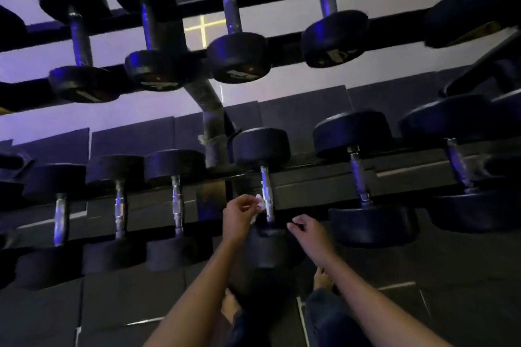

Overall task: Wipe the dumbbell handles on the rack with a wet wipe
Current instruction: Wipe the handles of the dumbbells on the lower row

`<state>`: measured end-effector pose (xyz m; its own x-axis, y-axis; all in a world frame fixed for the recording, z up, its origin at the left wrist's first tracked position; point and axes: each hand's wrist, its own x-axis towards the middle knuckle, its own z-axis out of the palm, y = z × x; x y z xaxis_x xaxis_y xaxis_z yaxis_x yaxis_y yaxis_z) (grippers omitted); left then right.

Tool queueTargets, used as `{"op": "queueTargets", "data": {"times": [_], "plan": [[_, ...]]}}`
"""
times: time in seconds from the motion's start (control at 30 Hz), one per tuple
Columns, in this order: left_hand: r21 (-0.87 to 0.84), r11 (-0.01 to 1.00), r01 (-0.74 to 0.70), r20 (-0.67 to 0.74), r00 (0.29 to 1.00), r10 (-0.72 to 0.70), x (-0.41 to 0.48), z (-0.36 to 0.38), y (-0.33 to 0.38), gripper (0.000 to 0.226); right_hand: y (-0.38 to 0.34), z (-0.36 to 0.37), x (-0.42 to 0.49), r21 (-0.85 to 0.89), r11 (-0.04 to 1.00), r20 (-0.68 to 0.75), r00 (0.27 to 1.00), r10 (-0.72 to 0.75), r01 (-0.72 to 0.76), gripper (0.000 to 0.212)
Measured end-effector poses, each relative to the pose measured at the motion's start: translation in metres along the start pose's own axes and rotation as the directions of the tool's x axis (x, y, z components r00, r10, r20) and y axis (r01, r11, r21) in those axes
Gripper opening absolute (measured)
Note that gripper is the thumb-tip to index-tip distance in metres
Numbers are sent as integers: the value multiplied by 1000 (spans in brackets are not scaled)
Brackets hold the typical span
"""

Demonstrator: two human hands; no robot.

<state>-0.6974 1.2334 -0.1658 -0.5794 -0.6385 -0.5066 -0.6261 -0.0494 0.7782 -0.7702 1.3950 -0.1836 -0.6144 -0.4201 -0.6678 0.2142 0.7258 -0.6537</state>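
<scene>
the left hand [239, 217] pinches a small crumpled white wet wipe [258, 204] at 9 o'clock of a ribbed chrome dumbbell handle [266, 194] on the black steel rack's [310, 183] lower tier, about touching it. the right hand [306, 229] hangs loosely curled and empty at the handle's 4 o'clock. this handle looks in progress; which others are done cannot be told.

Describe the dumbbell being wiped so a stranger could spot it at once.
On the rack, take the lower shelf, then the grey post at its middle. The dumbbell sits just right of that post. Alone among its neighbours, it has a left hand holding a white wipe at its handle.
</scene>
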Motion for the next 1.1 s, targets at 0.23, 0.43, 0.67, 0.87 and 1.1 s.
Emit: {"op": "queueTargets", "data": {"times": [0.23, 0.43, 0.67, 0.87, 1.1], "plan": [[519, 419, -745, 642, 664, 384, 57, 23, -52, 17, 69, 39, 26, 82, 987, 20, 990, -141, 139, 46], [450, -96, -888, 850, 393, 352, 85, 30, -59, 26, 89, 63, 31, 153, 950, -131, 959, -253, 271, 55], [585, -211, -783, 810, 578, 101, 86, 83, -25, 30, 91, 77, 33, 139, 942, -251, 931, -266, 306, 59], [614, -15, -789, 789, 614, 10, 85, 73, -28, 22, 90, 76, 32, 125, 942, -251, 929, -273, 311, 61], [449, 822, -350, 423, 894, 150, 56, 26, -75, 11, 90, 79, 32, 132, 939, -290, 918, -269, 317, 49]]}}
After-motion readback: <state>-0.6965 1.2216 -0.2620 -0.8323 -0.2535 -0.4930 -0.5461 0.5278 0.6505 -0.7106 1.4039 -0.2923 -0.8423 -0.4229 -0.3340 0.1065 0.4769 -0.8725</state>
